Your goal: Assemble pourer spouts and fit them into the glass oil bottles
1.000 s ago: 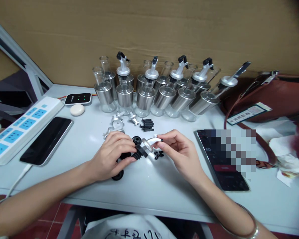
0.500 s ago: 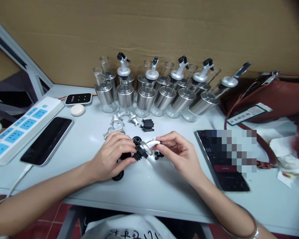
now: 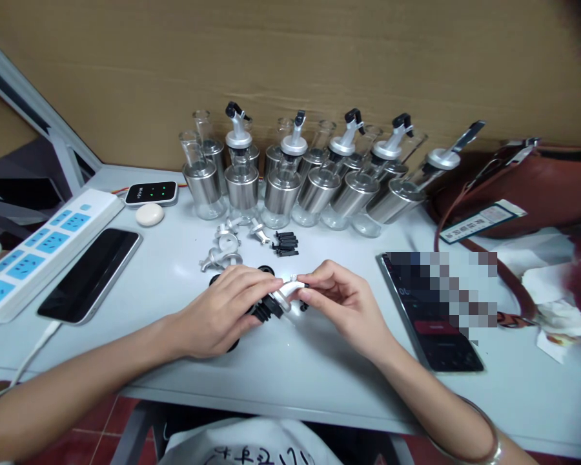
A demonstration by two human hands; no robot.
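Note:
A bottle pour spout, with a silver-grey curved neck (image 3: 290,288) and a ribbed black stopper (image 3: 260,311), is gripped by my left hand (image 3: 223,307). Its fingers are closed over the collar and stopper, which partly hides them. My right hand (image 3: 341,303) pinches a small black tip (image 3: 306,285) at the spout's end between thumb and fingers. Under and beside my left hand lie black round parts (image 3: 266,270), partly covered. Small black pieces (image 3: 303,306) peek out below the spout. Farther back are loose silver spout tops (image 3: 228,242) and a group of black levers (image 3: 285,243).
Several glass bottles with steel sleeves (image 3: 283,188) line the back, some fitted with spouts. To the left are a power strip (image 3: 48,242), a phone (image 3: 91,274), a white oval case (image 3: 150,214) and a small display device (image 3: 152,193). Another phone (image 3: 445,349) and a brown bag (image 3: 552,187) are at right.
My left hand has shifted right, its fingers now reaching over the spout's collar. The spout and right hand have moved slightly left and down. The loose parts behind stay put.

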